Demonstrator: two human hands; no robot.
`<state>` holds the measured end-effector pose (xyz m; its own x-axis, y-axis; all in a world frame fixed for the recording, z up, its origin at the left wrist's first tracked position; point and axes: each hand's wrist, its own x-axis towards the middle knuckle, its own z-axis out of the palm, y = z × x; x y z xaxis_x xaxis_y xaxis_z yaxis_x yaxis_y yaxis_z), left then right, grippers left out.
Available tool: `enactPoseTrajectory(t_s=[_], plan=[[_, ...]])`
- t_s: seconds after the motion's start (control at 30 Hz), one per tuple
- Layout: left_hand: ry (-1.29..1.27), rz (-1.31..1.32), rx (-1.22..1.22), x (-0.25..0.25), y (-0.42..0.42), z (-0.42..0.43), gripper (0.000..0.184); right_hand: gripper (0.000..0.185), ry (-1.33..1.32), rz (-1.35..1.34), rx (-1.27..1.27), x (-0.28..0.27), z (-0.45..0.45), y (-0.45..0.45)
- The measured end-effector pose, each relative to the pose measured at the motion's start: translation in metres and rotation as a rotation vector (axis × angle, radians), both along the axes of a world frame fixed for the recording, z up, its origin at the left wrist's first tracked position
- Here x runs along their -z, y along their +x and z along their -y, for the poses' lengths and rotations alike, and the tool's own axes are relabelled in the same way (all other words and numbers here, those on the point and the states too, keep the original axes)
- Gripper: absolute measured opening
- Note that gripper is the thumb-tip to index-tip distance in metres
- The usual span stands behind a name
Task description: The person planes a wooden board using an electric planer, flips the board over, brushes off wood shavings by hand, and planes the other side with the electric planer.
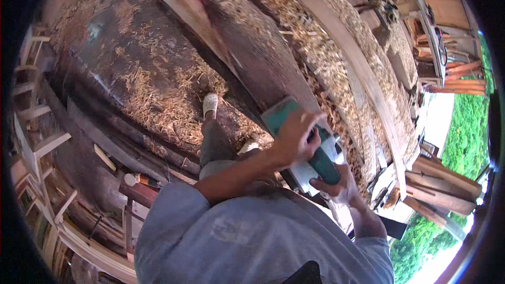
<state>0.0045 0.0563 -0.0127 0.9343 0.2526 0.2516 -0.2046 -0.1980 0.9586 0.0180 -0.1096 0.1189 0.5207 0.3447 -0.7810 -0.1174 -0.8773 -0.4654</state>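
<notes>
A green and silver electric hand planer [323,165] lies on a long dark wooden beam [268,63] in front of my body. My left hand [297,138] is on the front part of the planer with its fingers curled at the top. At the rear end, my right hand [341,183] is wrapped around the green handle. The planer's underside and the wood beneath it are hidden. Beside the beam, on the left, runs a lighter plank [197,18] with a reddish end.
Curly wood shavings [158,100] cover the floor and lie thickly along the beam's right side. A long pale board [352,55] curves past on the right. Wooden frames [50,144] stand at the left; stacked logs [442,186] lie at the right edge.
</notes>
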Motion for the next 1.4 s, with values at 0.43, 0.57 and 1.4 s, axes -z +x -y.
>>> enactPoseTrajectory(t_s=[0.43,0.57,1.4], plan=[[0.1,0.453,-0.268,0.012,0.18,-0.441,0.031,0.031,0.557,0.673,-0.588,0.036,-0.418,0.183],[0.401,0.173,-0.341,0.024,0.197,-0.528,0.037,0.031,0.528,0.891,-0.788,0.061,-0.476,0.207],[-0.104,0.111,0.705,0.007,-0.124,0.32,0.027,0.038,-0.11,0.059,0.213,-0.008,0.354,-0.169]])
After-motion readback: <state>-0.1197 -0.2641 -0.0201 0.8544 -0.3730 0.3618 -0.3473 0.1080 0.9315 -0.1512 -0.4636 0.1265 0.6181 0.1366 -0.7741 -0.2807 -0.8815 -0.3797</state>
